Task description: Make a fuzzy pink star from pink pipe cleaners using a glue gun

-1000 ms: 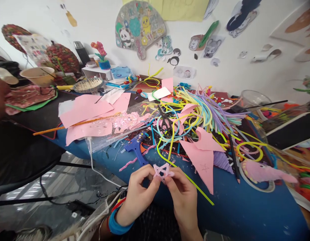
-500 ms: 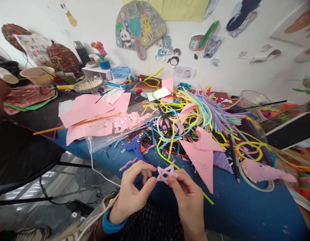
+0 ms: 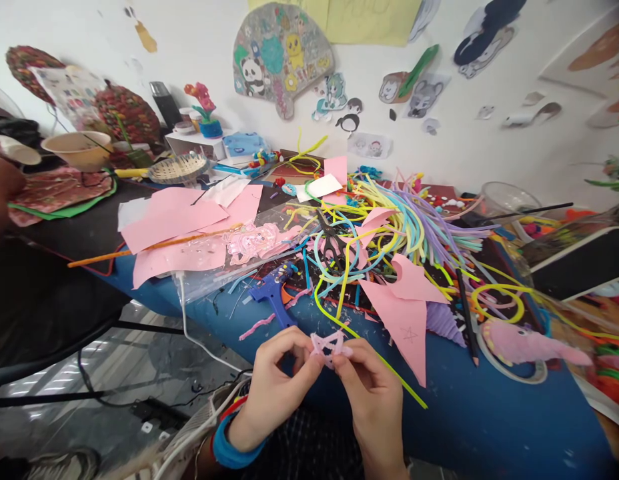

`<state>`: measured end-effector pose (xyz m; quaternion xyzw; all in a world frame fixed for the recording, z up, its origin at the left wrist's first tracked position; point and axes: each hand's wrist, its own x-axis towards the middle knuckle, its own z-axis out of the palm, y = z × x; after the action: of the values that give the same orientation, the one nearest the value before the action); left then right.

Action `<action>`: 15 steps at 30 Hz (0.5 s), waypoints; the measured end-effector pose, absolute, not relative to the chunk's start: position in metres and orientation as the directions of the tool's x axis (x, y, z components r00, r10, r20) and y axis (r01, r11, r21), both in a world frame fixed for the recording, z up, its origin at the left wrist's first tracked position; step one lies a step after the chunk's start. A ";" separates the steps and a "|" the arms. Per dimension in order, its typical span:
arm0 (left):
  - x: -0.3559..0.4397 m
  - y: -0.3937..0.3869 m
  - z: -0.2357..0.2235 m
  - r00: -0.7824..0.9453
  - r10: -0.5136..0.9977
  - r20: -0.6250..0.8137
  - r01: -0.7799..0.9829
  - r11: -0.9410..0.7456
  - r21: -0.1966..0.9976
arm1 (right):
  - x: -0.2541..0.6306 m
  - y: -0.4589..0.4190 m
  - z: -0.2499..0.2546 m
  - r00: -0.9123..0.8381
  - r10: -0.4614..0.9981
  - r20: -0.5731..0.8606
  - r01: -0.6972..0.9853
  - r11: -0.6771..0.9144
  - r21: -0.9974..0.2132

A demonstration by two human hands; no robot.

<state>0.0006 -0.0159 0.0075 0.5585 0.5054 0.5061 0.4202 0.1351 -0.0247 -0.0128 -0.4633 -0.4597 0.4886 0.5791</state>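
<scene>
At far left, another person's hand (image 3: 0, 187) sits at the frame edge beside a beige bowl (image 3: 78, 149). Pink paper sheets (image 3: 172, 217) lie on the bench (image 3: 469, 413), partly under a clear plastic sleeve (image 3: 229, 257) with an orange pipe cleaner (image 3: 139, 248) across them. A blue glue gun (image 3: 272, 295) lies near the bench's front edge, its white cord (image 3: 187, 327) hanging down. In the foreground, the left hand (image 3: 274, 393) has thumb and forefinger closed on the left side of a small pink pipe-cleaner star (image 3: 330, 347), held in the air just in front of the bench edge; the right hand (image 3: 372, 397) pinches the star's right side with its fingers (image 3: 345, 357). Behind the star lie black scissors (image 3: 332, 241) amid a heap of coloured pipe cleaners (image 3: 414, 223). A pink paper triangle (image 3: 402, 320) bearing a pencilled star rests right of centre, a black pencil (image 3: 465, 313) just beside it. A pink plush figure (image 3: 527, 341) lies further right.
</scene>
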 end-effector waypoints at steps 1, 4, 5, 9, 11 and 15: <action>0.002 -0.016 0.007 -0.034 0.990 0.136 0.141 -0.130 0.981 | 0.135 -0.025 -0.013 0.097 0.991 0.088 -0.134 0.100 -0.986; 0.004 -0.016 0.005 -0.078 0.987 0.143 0.157 -0.129 0.979 | 0.134 -0.026 -0.014 0.085 0.991 0.106 -0.110 0.115 -0.987; 0.004 -0.016 0.004 -0.084 0.986 0.146 0.161 -0.131 0.978 | 0.135 -0.026 -0.015 0.083 0.991 0.108 -0.106 0.117 -0.988; -0.004 -0.018 0.000 0.000 0.988 0.156 0.051 -0.156 0.986 | 0.138 -0.026 -0.018 0.112 0.989 0.099 -0.111 0.112 -0.988; -0.010 -0.018 0.001 0.010 0.983 0.185 -0.048 -0.185 0.982 | 0.138 -0.025 -0.019 0.127 0.988 0.092 -0.114 0.107 -0.988; -0.014 -0.013 0.009 -0.001 0.991 0.135 0.063 -0.134 0.989 | 0.138 -0.026 -0.019 0.119 0.987 0.112 -0.113 0.125 -0.986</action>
<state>-0.0140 -0.0133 0.0089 0.5469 0.4819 0.5178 0.4478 0.1385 -0.0257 -0.0188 -0.4657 -0.4691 0.4696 0.5853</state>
